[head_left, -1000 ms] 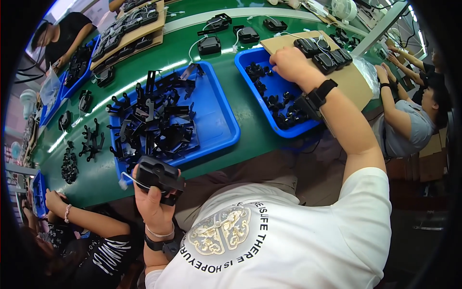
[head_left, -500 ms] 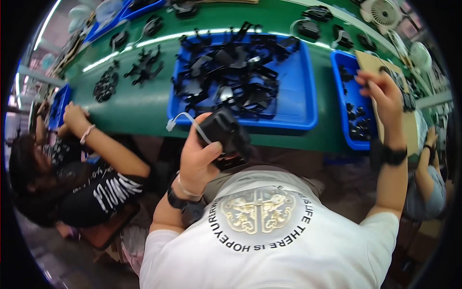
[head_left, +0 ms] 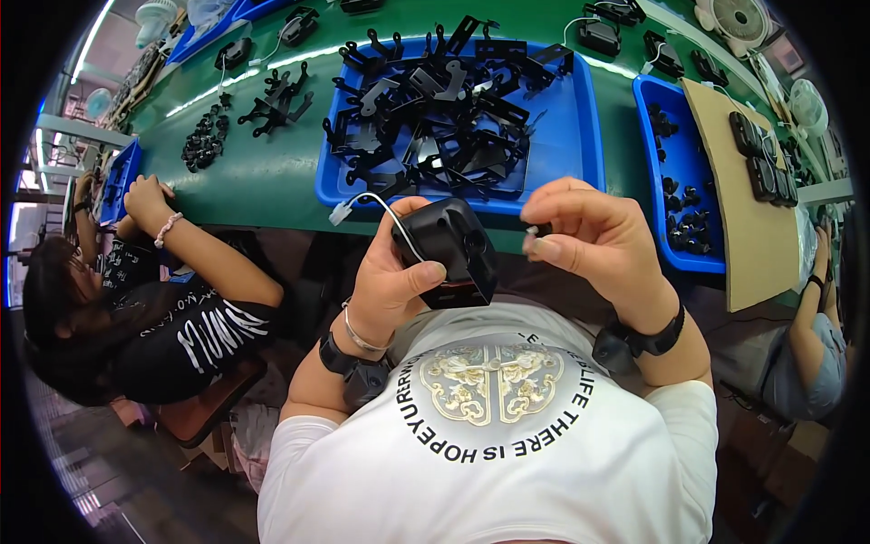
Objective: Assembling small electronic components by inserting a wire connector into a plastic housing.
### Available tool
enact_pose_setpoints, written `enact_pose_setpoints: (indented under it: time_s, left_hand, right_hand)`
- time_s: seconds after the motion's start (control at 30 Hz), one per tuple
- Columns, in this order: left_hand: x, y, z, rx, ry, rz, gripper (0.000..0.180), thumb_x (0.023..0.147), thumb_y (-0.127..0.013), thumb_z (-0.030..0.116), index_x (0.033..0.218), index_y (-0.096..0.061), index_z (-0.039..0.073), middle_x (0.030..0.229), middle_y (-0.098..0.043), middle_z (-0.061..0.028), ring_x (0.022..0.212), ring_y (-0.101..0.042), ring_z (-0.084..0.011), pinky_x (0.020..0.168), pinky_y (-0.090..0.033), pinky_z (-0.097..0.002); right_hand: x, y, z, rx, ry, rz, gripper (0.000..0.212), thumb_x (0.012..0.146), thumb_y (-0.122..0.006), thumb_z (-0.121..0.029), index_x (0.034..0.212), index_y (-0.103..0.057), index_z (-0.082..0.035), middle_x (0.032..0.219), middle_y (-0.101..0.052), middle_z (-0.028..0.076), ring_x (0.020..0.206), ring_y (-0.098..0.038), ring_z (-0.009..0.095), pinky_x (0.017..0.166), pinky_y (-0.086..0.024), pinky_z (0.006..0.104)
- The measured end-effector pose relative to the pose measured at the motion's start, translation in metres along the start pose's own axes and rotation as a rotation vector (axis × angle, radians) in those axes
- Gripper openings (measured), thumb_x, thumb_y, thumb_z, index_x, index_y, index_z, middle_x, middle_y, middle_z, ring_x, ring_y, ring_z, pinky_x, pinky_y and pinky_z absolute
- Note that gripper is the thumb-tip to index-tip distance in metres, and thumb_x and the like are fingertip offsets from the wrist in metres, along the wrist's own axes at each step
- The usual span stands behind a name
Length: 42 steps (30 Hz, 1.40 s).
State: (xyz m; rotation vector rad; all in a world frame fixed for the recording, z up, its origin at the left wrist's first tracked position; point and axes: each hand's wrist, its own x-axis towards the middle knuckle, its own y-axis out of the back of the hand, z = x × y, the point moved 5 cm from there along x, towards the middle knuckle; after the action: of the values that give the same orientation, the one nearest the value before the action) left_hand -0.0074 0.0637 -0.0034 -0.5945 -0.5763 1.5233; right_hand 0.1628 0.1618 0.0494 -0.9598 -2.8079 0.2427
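Observation:
My left hand (head_left: 385,286) is wrapped round a black plastic housing (head_left: 446,238) with a round hole or boss on its face. A white cable (head_left: 399,222) loops out of the housing past my fingers to a white plug (head_left: 341,214). To the right of the housing and apart from it, my right hand (head_left: 603,240) pinches a small black knob-like part (head_left: 544,229) with a light metallic tip. Ahead of both hands, black brackets (head_left: 435,118) lie heaped in a large blue tray (head_left: 566,136).
A narrower blue tray (head_left: 645,109) at right holds several small black knob-like parts (head_left: 689,231). Cardboard (head_left: 739,218) with black units (head_left: 770,172) leans over its edge. Loose brackets (head_left: 279,100) and small black parts (head_left: 206,138) lie on the green table (head_left: 245,186). A co-worker's arm (head_left: 213,258) is at left.
My right hand has come from above the right tray inward beside the housing, with a small black part in its fingertips. The housing has turned, its face showing more fully.

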Motion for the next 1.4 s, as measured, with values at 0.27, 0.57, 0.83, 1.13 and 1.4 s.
enact_pose_setpoints:
  time_s: [0.27, 0.57, 0.83, 1.13, 1.4]
  left_hand:
    - [0.001, -0.002, -0.002, -0.02, 0.039, 0.017, 0.065, 0.072, -0.071, 0.002, 0.124, -0.032, 0.005, 0.114, -0.053, -0.0108, 0.103, -0.057, -0.0201, 0.089, -0.049, -0.034]
    - [0.001, -0.004, -0.006, 0.004, 0.087, 0.032, 0.064, 0.072, -0.069, -0.002, 0.124, -0.033, 0.007, 0.114, -0.052, -0.0103, 0.103, -0.056, -0.0191, 0.088, -0.049, -0.0336]
    - [0.001, -0.006, -0.004, 0.068, 0.083, 0.043, 0.062, 0.073, -0.069, -0.002, 0.123, -0.034, 0.007, 0.11, -0.052, -0.0097, 0.101, -0.056, -0.0176, 0.086, -0.05, -0.0326]
    - [0.003, -0.009, -0.003, 0.084, 0.139, 0.103, 0.06, 0.074, -0.07, 0.0, 0.121, -0.035, 0.007, 0.108, -0.051, -0.0087, 0.098, -0.055, -0.0155, 0.083, -0.05, -0.0289]
    - [0.006, -0.012, 0.003, 0.303, 0.01, 0.096, 0.059, 0.074, -0.072, 0.002, 0.118, -0.034, 0.007, 0.106, -0.051, -0.007, 0.094, -0.055, -0.0122, 0.079, -0.049, -0.0242]
  right_hand:
    - [0.001, -0.023, -0.017, -0.528, 0.255, 0.029, 0.02, 0.073, -0.069, 0.005, 0.091, -0.062, 0.001, 0.093, -0.06, 0.011, 0.078, -0.063, 0.019, 0.068, -0.052, 0.0263]
    - [0.002, -0.027, -0.018, -0.803, 0.629, 0.039, 0.029, 0.063, -0.074, 0.003, 0.088, -0.063, -0.002, 0.083, -0.062, 0.008, 0.072, -0.06, 0.023, 0.06, -0.048, 0.0293]
    - [-0.001, -0.029, -0.016, -0.886, 0.666, -0.012, 0.03, 0.062, -0.075, 0.001, 0.089, -0.063, -0.003, 0.083, -0.062, 0.009, 0.068, -0.058, 0.023, 0.057, -0.046, 0.0294]
    - [-0.003, -0.031, -0.009, -0.943, 0.699, 0.045, 0.027, 0.066, -0.073, -0.001, 0.091, -0.063, -0.001, 0.082, -0.061, 0.01, 0.065, -0.057, 0.023, 0.053, -0.044, 0.0301]
    - [0.001, -0.028, -0.006, -1.004, 0.588, 0.177, 0.014, 0.075, -0.069, -0.011, 0.081, -0.06, -0.002, 0.072, -0.059, 0.01, 0.06, -0.055, 0.024, 0.051, -0.044, 0.0325]
